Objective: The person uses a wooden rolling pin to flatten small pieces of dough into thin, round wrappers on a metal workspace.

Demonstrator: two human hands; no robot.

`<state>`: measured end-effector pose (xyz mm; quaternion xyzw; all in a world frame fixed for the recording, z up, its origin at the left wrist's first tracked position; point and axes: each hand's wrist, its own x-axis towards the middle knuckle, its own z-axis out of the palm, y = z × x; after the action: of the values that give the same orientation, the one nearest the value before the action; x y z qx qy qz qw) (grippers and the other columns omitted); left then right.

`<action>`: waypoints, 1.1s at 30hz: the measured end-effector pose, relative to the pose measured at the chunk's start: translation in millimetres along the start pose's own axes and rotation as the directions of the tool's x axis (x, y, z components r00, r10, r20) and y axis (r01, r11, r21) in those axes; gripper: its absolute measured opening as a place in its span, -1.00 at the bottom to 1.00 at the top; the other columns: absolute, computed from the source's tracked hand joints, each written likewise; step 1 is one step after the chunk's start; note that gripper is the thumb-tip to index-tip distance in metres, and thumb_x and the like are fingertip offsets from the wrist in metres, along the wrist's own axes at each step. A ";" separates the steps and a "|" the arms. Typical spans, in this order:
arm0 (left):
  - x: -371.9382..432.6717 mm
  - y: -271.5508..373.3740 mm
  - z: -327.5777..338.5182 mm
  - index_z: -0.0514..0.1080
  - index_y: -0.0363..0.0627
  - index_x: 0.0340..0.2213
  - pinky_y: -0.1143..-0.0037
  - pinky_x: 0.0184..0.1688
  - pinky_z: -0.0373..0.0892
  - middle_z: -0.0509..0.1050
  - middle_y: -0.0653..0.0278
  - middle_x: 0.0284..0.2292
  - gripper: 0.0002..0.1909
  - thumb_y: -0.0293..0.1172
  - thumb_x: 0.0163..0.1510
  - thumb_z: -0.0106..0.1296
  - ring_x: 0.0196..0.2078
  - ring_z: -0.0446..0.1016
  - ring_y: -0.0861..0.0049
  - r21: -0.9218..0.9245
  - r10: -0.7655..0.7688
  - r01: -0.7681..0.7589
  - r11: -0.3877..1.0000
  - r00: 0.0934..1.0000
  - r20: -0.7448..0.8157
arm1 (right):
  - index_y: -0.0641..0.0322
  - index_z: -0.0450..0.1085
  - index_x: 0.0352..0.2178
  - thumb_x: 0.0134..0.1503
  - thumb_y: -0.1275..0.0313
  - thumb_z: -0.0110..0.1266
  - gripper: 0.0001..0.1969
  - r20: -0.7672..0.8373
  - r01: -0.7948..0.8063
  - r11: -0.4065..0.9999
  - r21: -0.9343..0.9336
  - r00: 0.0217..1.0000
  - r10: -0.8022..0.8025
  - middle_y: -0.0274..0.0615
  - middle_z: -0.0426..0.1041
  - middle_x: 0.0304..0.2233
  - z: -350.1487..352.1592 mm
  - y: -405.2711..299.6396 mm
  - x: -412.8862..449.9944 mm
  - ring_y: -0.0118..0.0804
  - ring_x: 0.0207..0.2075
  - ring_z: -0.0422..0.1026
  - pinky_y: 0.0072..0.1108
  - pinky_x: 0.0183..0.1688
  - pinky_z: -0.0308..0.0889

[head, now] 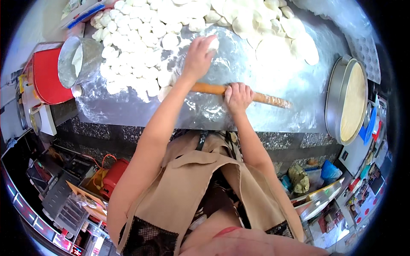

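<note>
My left hand (198,59) reaches over the floured metal worktop (221,72), its fingers around a small dough ball (213,45). Nearer my body, my right hand (239,97) grips a wooden rolling pin (208,88) by its middle. The pin lies slantwise, its right end dusted with flour and its left end partly behind my left forearm. To the left of my left hand spreads a crowd of dough balls (134,44). Flat rolled dough rounds (269,48) overlap at the far right; glare washes out some of their edges.
A metal canister (91,56) with flour inside lies or leans at the left, beside a red container (51,76). On the right stands a round metal sieve (352,102) near a dimpled tray (366,57). The worktop's front edge (112,123) runs just before my apron (182,179).
</note>
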<state>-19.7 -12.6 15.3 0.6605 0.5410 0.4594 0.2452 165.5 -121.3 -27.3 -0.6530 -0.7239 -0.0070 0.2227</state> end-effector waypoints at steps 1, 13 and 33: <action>1.4 -8.1 11.2 0.24 -0.02 0.08 0.20 0.00 0.23 0.36 0.06 -0.08 -0.43 -0.30 0.02 0.10 -0.06 0.33 0.10 0.273 -0.019 -0.016 0.962 0.992 0.127 | 0.02 0.35 -0.51 0.04 0.19 -0.03 -0.81 0.014 0.001 1.000 0.001 1.000 -0.001 -0.28 0.35 -0.44 -1.2 -2.3 -3.9 -0.18 -0.34 0.31 -0.34 -0.17 0.14; 0.4 5.2 39.7 0.53 -0.07 -0.37 0.30 -0.16 0.37 0.47 0.04 -0.31 -0.81 -0.27 -0.03 0.13 -0.24 0.45 0.11 0.341 -0.340 0.179 0.923 0.793 0.505 | 0.27 0.36 -0.41 0.16 0.20 -0.11 -0.68 0.180 -0.356 0.934 0.024 0.921 0.346 0.04 0.41 -0.38 9.7 1.8 113.5 0.09 -0.28 0.37 -0.24 -0.19 0.28; -5.1 -5.1 -2.7 0.51 -0.15 -0.28 0.32 -0.13 0.36 0.47 0.03 -0.32 -0.71 -0.25 -0.03 0.15 -0.19 0.44 0.13 0.327 -0.427 0.303 0.895 0.794 0.432 | 0.19 0.38 -0.44 0.13 0.17 -0.07 -0.70 0.171 -0.153 0.988 0.012 0.974 0.148 -0.08 0.38 -0.42 22.8 -8.4 98.4 -0.06 -0.33 0.34 -0.23 -0.23 0.18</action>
<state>-24.5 -16.4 10.6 0.6621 0.6298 0.1499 0.3775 145.6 -23.0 -12.8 -0.7013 -0.6887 0.0744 0.1683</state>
